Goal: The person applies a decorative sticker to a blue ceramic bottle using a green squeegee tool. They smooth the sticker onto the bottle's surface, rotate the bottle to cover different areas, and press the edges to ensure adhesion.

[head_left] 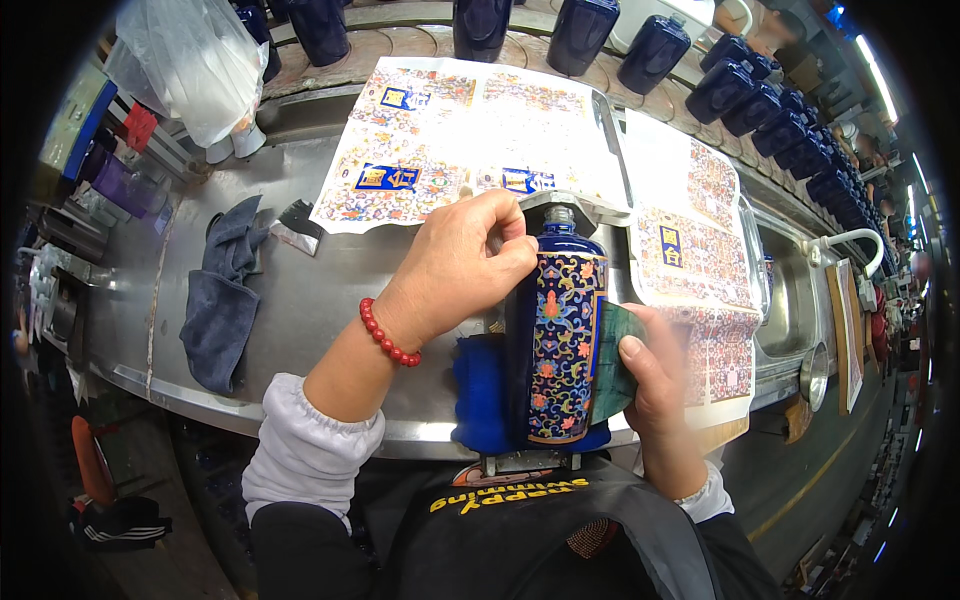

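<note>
A dark blue glass bottle [562,340] with a floral, multicoloured panel stands upright in front of me on a blue cloth pad [483,395]. Its short neck is at the top, uncapped. My left hand [465,255], with a red bead bracelet [390,335], is closed in a pinch at the bottle's left shoulder. What its fingertips hold, if anything, is hidden. In my right hand [655,375] is a flat green scraper [617,360], pressed along the bottle's right side. The thumb lies over the scraper.
Printed decal sheets [400,150] lie behind the bottle, with more sheets [690,220] at the right. A dark blue cloth [222,300] rests on the steel bench at the left. Blue bottles [650,55] line the curved conveyor behind. A sink [785,290] is far right.
</note>
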A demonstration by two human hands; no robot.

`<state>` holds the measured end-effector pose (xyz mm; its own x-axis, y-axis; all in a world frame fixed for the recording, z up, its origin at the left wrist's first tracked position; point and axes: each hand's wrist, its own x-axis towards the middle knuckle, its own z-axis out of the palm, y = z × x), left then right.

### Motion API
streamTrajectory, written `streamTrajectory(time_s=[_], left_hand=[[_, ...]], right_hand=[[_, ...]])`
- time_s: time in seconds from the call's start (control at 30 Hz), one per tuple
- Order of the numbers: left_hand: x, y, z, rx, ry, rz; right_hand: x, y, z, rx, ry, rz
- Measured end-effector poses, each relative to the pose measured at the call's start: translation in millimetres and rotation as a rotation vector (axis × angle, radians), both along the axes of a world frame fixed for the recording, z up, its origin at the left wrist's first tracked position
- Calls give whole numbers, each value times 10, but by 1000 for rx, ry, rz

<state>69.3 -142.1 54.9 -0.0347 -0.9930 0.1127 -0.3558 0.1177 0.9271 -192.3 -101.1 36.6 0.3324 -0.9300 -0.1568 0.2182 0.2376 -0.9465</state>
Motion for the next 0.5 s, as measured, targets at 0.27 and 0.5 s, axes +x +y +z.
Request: streamTrajectory(time_s=[0.27,0.5], left_hand=[[4,15,-60,-24,48,-5],[-33,38,-79,-8,29,43]], right_hand=[[-6,-7,-17,-9,-1,0],[-16,-13,-34,10,-19,12]])
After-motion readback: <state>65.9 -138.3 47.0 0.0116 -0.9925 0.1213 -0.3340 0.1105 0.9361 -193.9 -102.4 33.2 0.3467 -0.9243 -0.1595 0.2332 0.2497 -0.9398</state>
